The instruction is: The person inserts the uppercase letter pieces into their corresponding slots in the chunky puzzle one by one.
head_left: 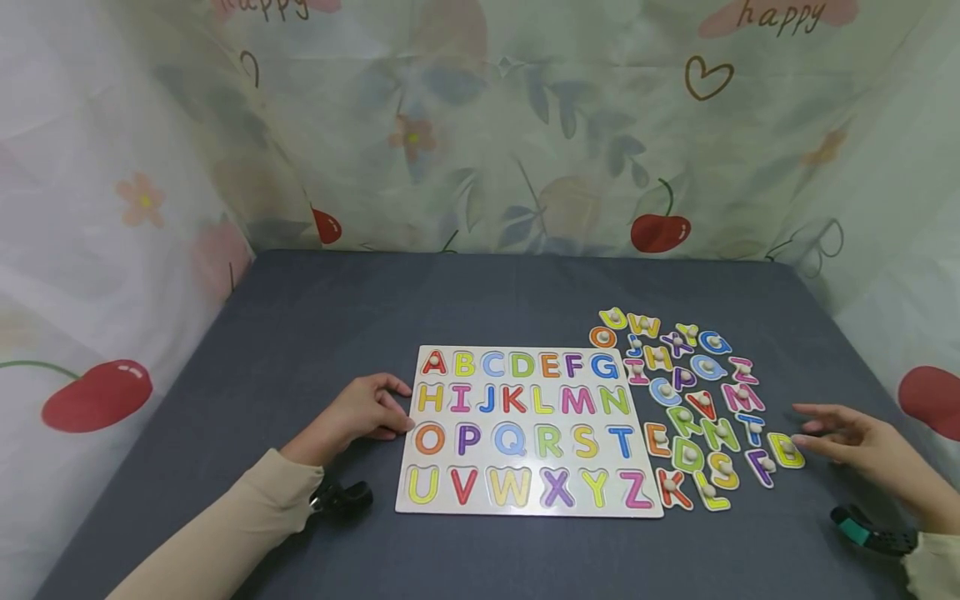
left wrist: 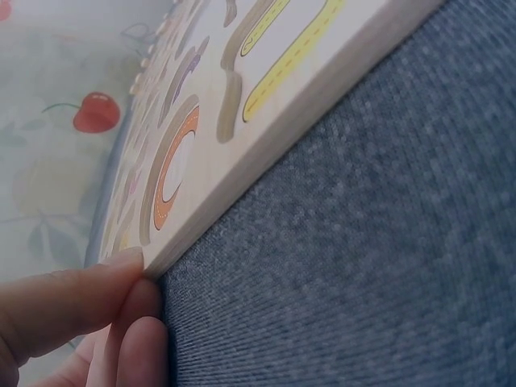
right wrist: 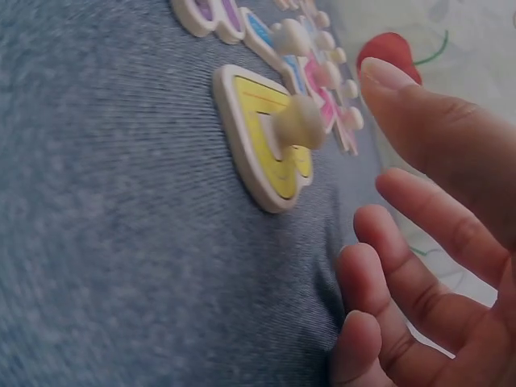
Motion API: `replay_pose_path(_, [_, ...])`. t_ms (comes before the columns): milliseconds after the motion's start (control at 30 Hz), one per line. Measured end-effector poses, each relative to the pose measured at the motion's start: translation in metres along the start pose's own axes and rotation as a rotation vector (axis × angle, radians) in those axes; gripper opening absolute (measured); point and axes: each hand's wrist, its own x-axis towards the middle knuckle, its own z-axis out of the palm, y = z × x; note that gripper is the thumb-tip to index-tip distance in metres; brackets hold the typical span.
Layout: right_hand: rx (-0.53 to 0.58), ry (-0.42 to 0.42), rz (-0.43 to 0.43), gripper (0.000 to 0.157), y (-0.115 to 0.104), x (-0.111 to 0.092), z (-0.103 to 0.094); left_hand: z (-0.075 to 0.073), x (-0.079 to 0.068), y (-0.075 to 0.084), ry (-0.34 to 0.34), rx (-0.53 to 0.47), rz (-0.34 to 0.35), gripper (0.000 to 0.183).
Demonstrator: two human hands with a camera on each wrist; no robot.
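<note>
A white wooden alphabet puzzle board [head_left: 480,421] with printed letter recesses lies on the dark cloth. The knobbed red A piece [head_left: 434,362] sits in its top left recess. At the board's left edge, my left hand [head_left: 369,408] grips the rim, thumb [left wrist: 125,266] at the upper edge and fingertips beside it in the left wrist view. My right hand [head_left: 858,437] hovers beside the yellow B piece [head_left: 786,451], fingers spread. In the right wrist view the wooden knob [right wrist: 298,122] of that piece stands just off the thumb, with a gap between.
Several knobbed letter pieces lie spread right of the board, among them a red K [head_left: 674,489], a purple F [head_left: 761,467] and a yellow-green L [head_left: 711,492]. An orange O [head_left: 602,337] lies by the top edge. Patterned curtains [head_left: 480,167] enclose the table [head_left: 337,300].
</note>
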Motion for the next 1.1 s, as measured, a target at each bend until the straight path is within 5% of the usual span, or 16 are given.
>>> replay_pose_path(233, [-0.04, -0.058, 0.016, 0.072, -0.0043, 0.0013, 0.0015, -0.0001, 0.0008, 0.0005, 0.0, 0.004, -0.011, 0.048])
replay_pose_path(1100, [-0.063, -0.115, -0.056, 0.047, -0.0075, 0.0017, 0.0049, 0.0001, 0.0004, -0.0007, 0.004, -0.003, -0.007, 0.049])
